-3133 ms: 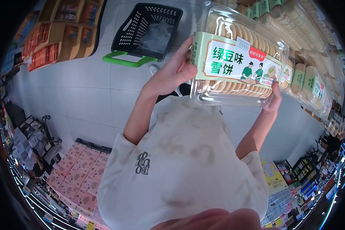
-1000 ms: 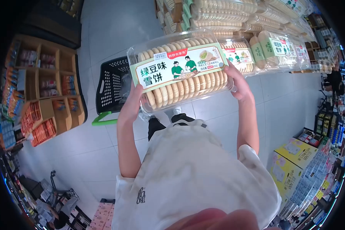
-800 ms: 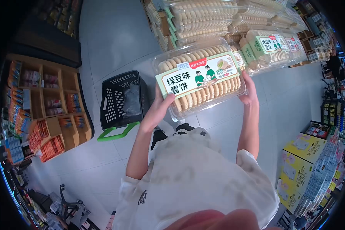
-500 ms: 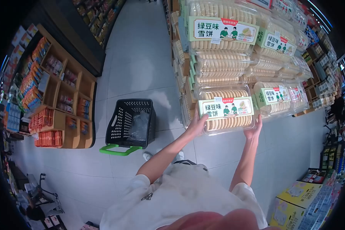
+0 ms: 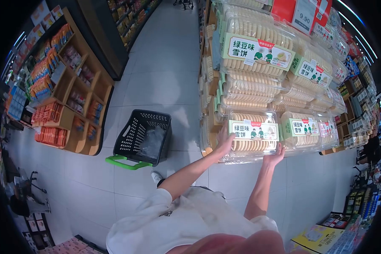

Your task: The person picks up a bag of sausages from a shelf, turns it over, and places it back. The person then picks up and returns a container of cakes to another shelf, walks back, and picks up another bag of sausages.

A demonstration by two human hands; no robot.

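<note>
Between my hands is a clear plastic pack of round pale cakes [image 5: 255,144] with a white and green label. My left hand [image 5: 225,141] grips its left side, the thumb over the label's edge. At its lower right corner, my right hand [image 5: 274,156] is closed on the edge, some fingers hidden behind or beneath. The pack lies level at the front of the display, right beside a matching cake pack [image 5: 299,129]. Behind it rise stacked packs of the same cakes [image 5: 252,86]. Whether its underside rests fully on the display is hidden.
A black shopping basket [image 5: 164,139] with a green handle [image 5: 127,162] stands on the floor to my left, a crumpled clear bag [image 5: 152,142] inside. Further left is a wooden snack shelf [image 5: 67,122]. A red price sign [image 5: 304,15] tops the display. Yellow boxes [image 5: 317,238] stand lower right.
The pack has moved forward, away from my body, into line with the packs beside it. Both hands have gone with it, still holding. The view has shifted, and one foot has stepped left.
</note>
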